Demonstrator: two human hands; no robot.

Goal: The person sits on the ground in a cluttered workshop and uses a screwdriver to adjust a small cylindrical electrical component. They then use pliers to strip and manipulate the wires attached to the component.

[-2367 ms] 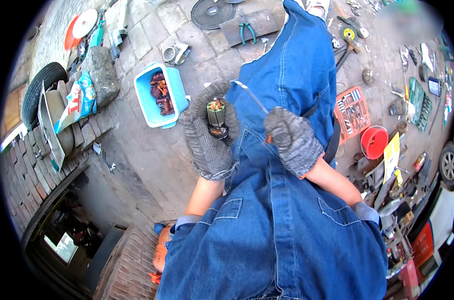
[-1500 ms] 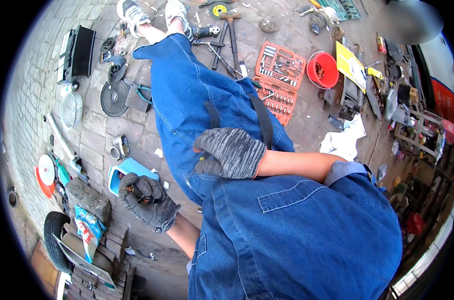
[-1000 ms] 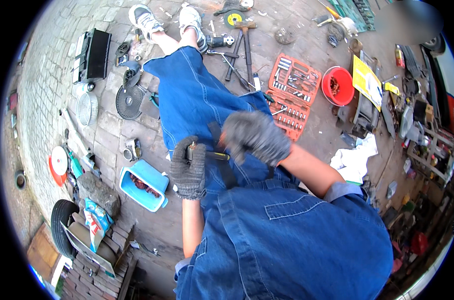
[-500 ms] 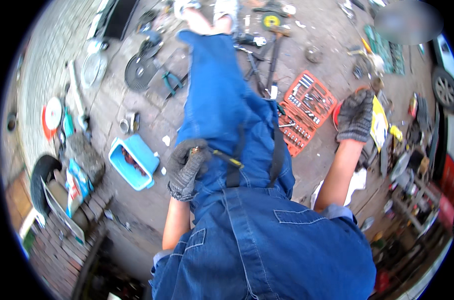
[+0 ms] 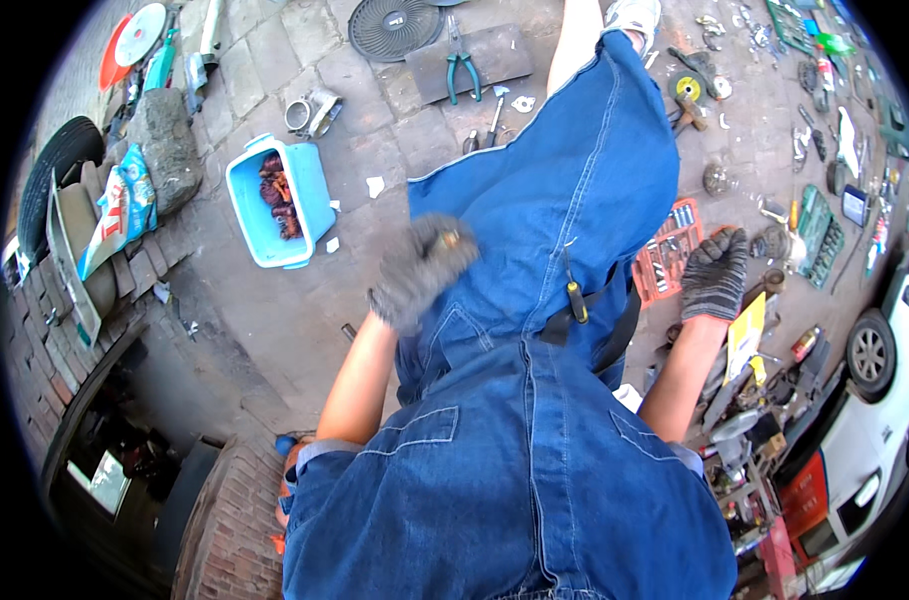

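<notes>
- Screwdriver (image 5: 576, 300) on your apron (image 5: 494, 420), likely for easy reach.
- At its nine o'clock, your left hand (image 5: 421, 268) grips a blurred part (image 5: 451, 240).
- Three o'clock: right hand (image 5: 714, 277) curled; cannot tell if gripping.

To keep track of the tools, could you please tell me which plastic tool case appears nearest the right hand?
The open orange-red plastic tool case, just left of the gray-gloved right hand; the green plastic tool cases lie farther right.

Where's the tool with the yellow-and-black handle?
Head view, right of centre: the tool lies on the blue denim over the lap, by a dark strap, between the left hand and right hand.
</notes>
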